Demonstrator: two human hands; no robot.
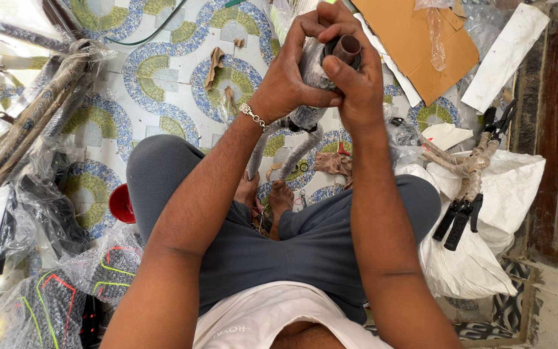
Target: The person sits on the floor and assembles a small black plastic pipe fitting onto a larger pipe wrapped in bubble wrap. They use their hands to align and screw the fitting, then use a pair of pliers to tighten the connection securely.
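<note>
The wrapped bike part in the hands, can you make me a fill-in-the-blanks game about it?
1. Both hands, left and right, grip a bike part wrapped in ____ plastic.
2. The bracelet sits on the ____ wrist.
3. The handlebar with black grips lies on a ____ sack.
4. The flat cardboard is ____ in colour.

Missing words: clear; left; white; brown
</note>
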